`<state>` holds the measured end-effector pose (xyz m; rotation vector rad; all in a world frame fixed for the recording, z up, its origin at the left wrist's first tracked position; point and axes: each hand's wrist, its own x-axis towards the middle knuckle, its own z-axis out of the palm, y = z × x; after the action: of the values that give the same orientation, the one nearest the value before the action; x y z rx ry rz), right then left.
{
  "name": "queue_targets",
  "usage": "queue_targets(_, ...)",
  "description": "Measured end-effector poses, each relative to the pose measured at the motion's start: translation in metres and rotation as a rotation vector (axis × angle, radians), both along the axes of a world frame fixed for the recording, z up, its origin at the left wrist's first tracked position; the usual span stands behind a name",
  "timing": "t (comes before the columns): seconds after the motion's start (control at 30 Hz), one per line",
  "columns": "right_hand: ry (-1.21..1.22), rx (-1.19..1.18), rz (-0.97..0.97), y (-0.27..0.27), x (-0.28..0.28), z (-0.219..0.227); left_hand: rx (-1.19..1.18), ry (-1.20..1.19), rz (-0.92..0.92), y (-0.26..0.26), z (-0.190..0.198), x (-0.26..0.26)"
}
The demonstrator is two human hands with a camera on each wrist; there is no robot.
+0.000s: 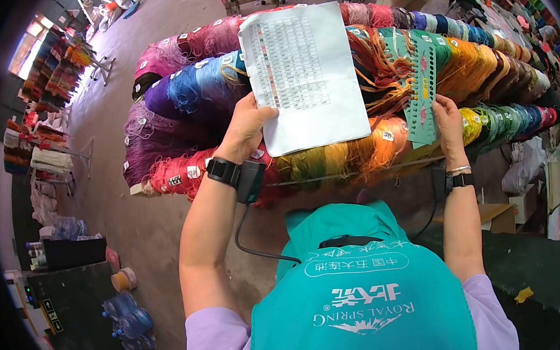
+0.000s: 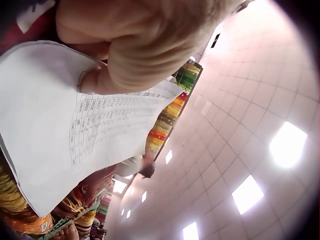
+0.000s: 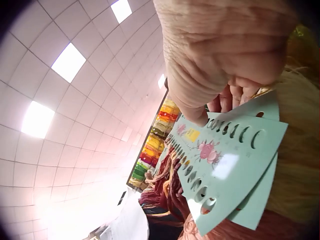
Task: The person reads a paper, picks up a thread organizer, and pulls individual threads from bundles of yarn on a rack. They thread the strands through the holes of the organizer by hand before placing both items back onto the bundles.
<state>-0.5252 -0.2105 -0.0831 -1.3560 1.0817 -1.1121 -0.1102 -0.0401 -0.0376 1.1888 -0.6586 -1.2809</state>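
My left hand (image 1: 247,126) pinches the lower left edge of a white paper sheet (image 1: 318,116) with a printed table on it, thumb on top. In the left wrist view the thumb lies on the end of that table, and the sheet (image 2: 40,110) bends away. On the other side, my right hand (image 1: 449,127) grips the edge of green cards (image 1: 421,91) with punched holes and pink flowers. The right wrist view shows two overlapping cards (image 3: 235,155), the thumb on the front one. Orange and red thread strands (image 1: 382,58) hang beside the cards.
Rows of coloured thread hanks (image 1: 207,82) with small number labels hang on bars behind the paper and cards. Further thread racks (image 1: 54,68) stand at the left. Water bottles (image 1: 130,321) are at the lower left, and a cardboard box (image 1: 497,217) is at the right.
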Motion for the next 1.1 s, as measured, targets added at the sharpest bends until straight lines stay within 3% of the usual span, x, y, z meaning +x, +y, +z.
queue_targets(0.13, 0.038, 0.157, 0.054, -0.008, 0.002, 0.026, 0.014, 0.006, 0.006, -0.001, -0.002, -0.001)
queue_targets(0.33, -0.251, 0.396, 0.390, -0.039, 0.000, 0.031, 0.018, 0.021, 0.014, -0.002, 0.000, -0.007)
queue_targets(0.43, -0.384, 0.264, 0.436, -0.041, -0.005, 0.053, -0.043, 0.049, 0.053, -0.002, 0.007, -0.018)
queue_targets(0.57, -0.339, 0.069, 0.501, -0.064, -0.035, 0.123, -0.072, 0.044, 0.123, -0.019, 0.028, -0.050)
queue_targets(0.67, -0.357, -0.061, 0.508, -0.108, -0.078, 0.162, -0.127, 0.073, 0.128, -0.050, 0.040, -0.084)
queue_targets(0.8, -0.598, -0.063, 0.542, -0.156, -0.150, 0.192, -0.138, 0.079, 0.123, -0.090, 0.058, -0.151)
queue_targets(0.9, -0.698, 0.054, 0.560, -0.198, -0.207, 0.156, -0.088, 0.083, 0.113, -0.119, 0.050, -0.193)
queue_targets(1.0, -0.591, 0.229, 0.483, -0.216, -0.246, 0.112, 0.003, 0.077, 0.133, -0.135, 0.031, -0.217)
queue_targets(1.1, -0.183, 0.312, 0.383, -0.232, -0.279, 0.047, 0.149, 0.036, 0.160, -0.142, 0.009, -0.224)
